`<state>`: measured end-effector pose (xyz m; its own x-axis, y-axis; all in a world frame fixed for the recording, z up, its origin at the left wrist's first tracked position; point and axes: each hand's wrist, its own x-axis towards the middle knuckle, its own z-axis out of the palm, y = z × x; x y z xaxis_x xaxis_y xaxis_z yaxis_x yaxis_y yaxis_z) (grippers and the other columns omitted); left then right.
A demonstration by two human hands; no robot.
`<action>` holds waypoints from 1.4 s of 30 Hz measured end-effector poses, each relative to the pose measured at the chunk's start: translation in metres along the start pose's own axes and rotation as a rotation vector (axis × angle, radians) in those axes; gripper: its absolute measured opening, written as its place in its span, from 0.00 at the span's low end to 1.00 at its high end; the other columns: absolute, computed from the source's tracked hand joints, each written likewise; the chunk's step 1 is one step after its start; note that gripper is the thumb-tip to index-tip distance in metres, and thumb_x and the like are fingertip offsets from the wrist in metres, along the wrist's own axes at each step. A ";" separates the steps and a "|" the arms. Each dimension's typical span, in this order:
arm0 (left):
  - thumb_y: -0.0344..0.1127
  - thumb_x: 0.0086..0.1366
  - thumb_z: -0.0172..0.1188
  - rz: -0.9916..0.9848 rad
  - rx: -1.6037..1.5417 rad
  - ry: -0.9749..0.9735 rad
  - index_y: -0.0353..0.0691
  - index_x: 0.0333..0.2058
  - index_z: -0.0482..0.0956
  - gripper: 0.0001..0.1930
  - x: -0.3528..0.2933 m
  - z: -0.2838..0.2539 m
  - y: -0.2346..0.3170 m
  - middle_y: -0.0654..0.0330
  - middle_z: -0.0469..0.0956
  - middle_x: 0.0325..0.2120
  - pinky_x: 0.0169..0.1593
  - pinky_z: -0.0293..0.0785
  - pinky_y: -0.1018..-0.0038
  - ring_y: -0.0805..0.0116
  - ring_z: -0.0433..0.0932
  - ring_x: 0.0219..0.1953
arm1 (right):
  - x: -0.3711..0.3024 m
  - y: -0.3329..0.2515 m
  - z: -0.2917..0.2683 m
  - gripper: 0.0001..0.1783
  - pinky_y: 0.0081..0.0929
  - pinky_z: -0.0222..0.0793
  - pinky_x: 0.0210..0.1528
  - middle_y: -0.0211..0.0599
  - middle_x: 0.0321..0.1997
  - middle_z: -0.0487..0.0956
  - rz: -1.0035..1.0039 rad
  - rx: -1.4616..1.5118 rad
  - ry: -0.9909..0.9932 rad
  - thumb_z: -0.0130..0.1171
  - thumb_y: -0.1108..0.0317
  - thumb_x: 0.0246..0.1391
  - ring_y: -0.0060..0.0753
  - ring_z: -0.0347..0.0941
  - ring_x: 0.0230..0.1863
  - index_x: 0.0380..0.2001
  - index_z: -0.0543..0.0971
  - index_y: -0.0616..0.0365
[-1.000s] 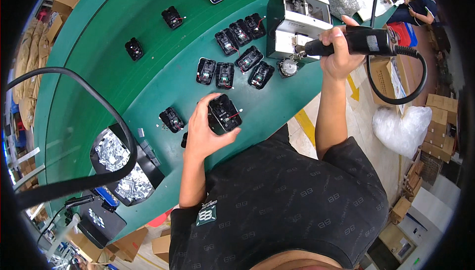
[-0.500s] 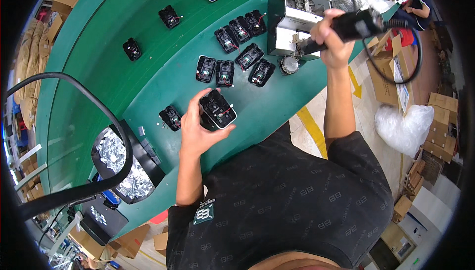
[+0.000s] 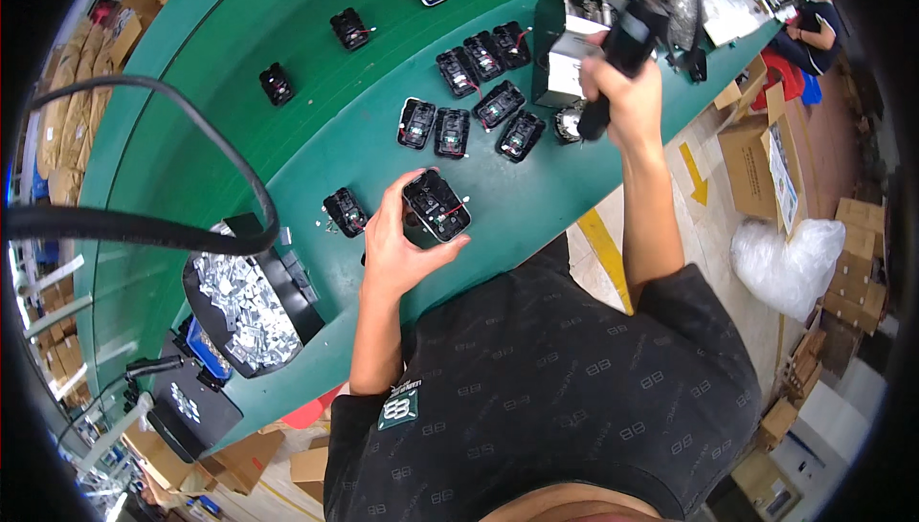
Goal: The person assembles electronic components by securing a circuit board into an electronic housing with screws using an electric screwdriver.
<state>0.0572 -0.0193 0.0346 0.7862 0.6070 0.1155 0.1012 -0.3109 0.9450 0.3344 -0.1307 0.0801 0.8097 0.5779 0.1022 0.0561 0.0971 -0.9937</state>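
Note:
My left hand (image 3: 391,252) grips a black plastic housing (image 3: 437,208) with a pale rim by its edges, the open inside facing up with small parts and a red wire. In my right hand (image 3: 627,106) is a black corded electric screwdriver (image 3: 634,36), slightly blurred and tilted downward. It is beside the silver-and-black screw feeder (image 3: 553,67), over a round metal cup (image 3: 569,124). Just left of my left hand lies another black housing (image 3: 346,212), with loose screws next to it. Several similar housings (image 3: 452,132) with wires and small green boards rest together beyond my left hand.
A black bin (image 3: 304,316) of small metal plates stands at the left of the green table (image 3: 354,154). More housings (image 3: 350,30) lie along the far green strip. A thick black cable (image 3: 144,228) arches at left. Cartons (image 3: 747,173) and a plastic bag (image 3: 790,266) are right.
My right hand has swung the screwdriver from nearly level to a steeper tilt, its lower end leaving the feeder's front. My left hand still holds the housing. The whole view has shifted slightly.

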 end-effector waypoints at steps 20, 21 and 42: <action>0.40 0.33 0.77 0.253 0.261 0.100 0.37 0.50 0.68 0.42 0.012 0.007 0.021 0.53 0.75 0.41 0.44 0.74 0.68 0.56 0.77 0.40 | -0.075 -0.048 0.072 0.19 0.23 0.62 0.26 0.25 0.20 0.63 -0.202 0.694 -0.444 0.50 0.71 0.50 0.20 0.60 0.18 0.46 0.61 0.52; 0.40 0.33 0.76 0.259 0.264 0.100 0.37 0.50 0.68 0.42 0.012 0.007 0.023 0.53 0.75 0.41 0.44 0.74 0.68 0.56 0.77 0.40 | -0.075 -0.047 0.072 0.19 0.23 0.62 0.26 0.25 0.20 0.63 -0.201 0.681 -0.438 0.50 0.71 0.50 0.20 0.59 0.18 0.46 0.61 0.52; 0.38 0.29 0.78 0.323 0.173 0.272 0.34 0.45 0.73 0.39 0.012 0.011 0.016 0.55 0.78 0.36 0.40 0.77 0.74 0.65 0.80 0.36 | -0.076 -0.048 0.081 0.16 0.23 0.60 0.24 0.23 0.18 0.63 -0.215 0.718 -0.613 0.56 0.70 0.48 0.20 0.59 0.17 0.36 0.60 0.48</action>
<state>0.0747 -0.0249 0.0481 0.6082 0.6214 0.4939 -0.0045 -0.6195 0.7850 0.2232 -0.1140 0.1241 0.3670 0.7925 0.4870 -0.3673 0.6045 -0.7069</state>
